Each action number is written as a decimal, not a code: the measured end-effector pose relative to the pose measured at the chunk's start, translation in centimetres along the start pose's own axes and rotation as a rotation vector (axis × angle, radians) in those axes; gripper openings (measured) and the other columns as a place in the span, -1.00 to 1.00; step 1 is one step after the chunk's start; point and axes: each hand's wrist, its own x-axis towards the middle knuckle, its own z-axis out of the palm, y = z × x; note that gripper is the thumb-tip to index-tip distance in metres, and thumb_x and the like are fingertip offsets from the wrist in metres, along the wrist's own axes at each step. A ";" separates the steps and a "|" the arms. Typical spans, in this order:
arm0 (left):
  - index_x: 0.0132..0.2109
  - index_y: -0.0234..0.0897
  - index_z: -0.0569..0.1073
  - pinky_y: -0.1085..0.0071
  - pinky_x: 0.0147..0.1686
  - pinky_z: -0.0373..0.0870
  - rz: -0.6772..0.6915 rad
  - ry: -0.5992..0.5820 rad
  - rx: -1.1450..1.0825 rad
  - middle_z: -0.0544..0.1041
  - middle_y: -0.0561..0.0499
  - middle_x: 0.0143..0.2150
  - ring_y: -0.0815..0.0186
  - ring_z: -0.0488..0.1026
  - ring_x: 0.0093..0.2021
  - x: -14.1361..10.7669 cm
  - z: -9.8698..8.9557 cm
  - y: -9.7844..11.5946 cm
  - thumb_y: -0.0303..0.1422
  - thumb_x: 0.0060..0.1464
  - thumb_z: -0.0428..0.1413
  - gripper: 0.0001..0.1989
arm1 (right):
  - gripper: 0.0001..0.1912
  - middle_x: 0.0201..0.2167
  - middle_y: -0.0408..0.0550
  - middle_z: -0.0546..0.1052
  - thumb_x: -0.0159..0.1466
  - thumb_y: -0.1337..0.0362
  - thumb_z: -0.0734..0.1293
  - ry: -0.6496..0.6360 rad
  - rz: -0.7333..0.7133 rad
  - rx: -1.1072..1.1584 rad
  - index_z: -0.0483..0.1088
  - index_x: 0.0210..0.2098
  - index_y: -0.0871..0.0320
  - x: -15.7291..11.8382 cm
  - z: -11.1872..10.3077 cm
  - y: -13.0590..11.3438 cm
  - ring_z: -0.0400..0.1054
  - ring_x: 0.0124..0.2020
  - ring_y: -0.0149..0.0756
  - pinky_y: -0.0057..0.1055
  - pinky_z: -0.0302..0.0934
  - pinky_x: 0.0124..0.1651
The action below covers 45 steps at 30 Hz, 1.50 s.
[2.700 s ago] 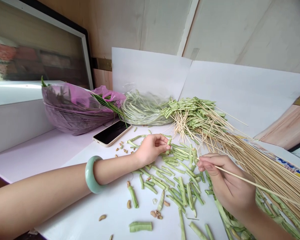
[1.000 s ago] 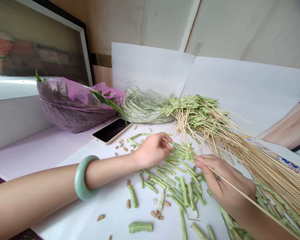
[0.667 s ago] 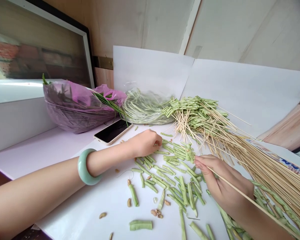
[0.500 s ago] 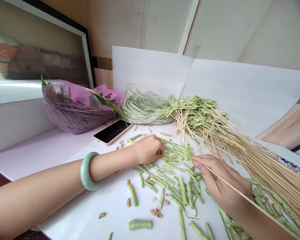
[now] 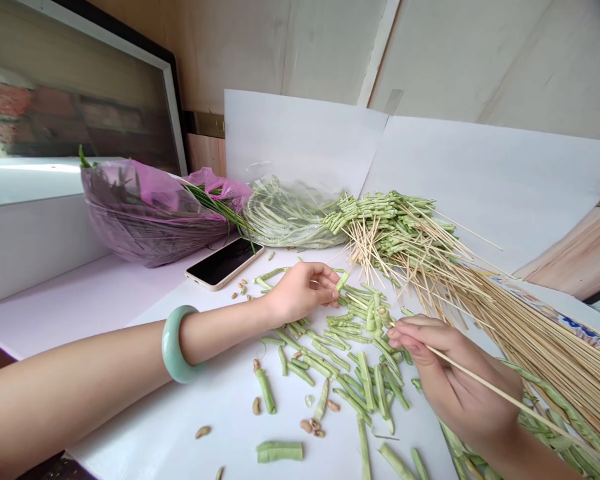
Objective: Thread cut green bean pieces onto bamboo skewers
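My left hand [image 5: 307, 290], on the arm with a pale green bangle [image 5: 174, 343], pinches a short cut piece of green bean [image 5: 343, 281] over the scattered pieces. In my right hand [image 5: 455, 373] is a thin wooden skewer [image 5: 485, 383], gripped near its front end between thumb and fingers. Several bean pieces [image 5: 377, 317] are threaded on the skewer just beyond my right fingertips. The skewer's tip points towards my left hand, and its back end runs down to the lower right. Cut bean pieces [image 5: 325, 350] lie loose on the white paper below both hands.
Bean-loaded skewers [image 5: 390, 213] are heaped at the back right, above a bundle of skewers [image 5: 540, 320]. A phone [image 5: 225, 263], a purple bag [image 5: 150, 220] and a clear bag of long beans [image 5: 290, 213] stand behind. More bean pods [image 5: 555, 427] lie at lower right.
My left hand has lifted slightly from the pile, and a bean piece now shows in its fingers. My right hand has shifted a little right and down with the skewer.
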 end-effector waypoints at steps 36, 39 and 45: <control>-0.35 -0.34 0.34 0.42 -0.33 0.45 0.119 0.053 -0.308 0.47 0.09 -0.47 0.38 0.49 -0.44 -1.8 1.6 1.0 -0.51 -0.09 0.22 -0.82 | -0.73 -0.36 -0.06 0.56 0.23 0.62 0.25 0.043 0.024 0.063 0.40 -0.18 0.19 0.5 0.1 -0.3 0.50 -0.36 -0.37 -0.48 0.44 -0.24; -0.35 -0.35 0.35 0.42 -0.32 0.44 0.135 0.038 -0.287 0.45 0.08 -0.46 0.39 0.47 -0.43 -1.8 1.5 1.0 -0.48 -0.06 0.22 -0.83 | -0.73 -0.38 -0.08 0.56 0.23 0.61 0.24 0.049 0.039 0.066 0.40 -0.20 0.16 0.6 0.1 -0.4 0.50 -0.38 -0.36 -0.48 0.45 -0.28; -0.32 -0.35 0.37 0.42 -0.31 0.42 0.142 0.037 -0.280 0.45 0.07 -0.46 0.39 0.46 -0.42 -1.9 1.6 0.8 -0.46 -0.06 0.23 -0.83 | -0.74 -0.41 -0.09 0.56 0.23 0.58 0.25 0.048 0.057 0.107 0.40 -0.22 0.14 0.7 0.2 -0.6 0.51 -0.40 -0.32 -0.46 0.46 -0.32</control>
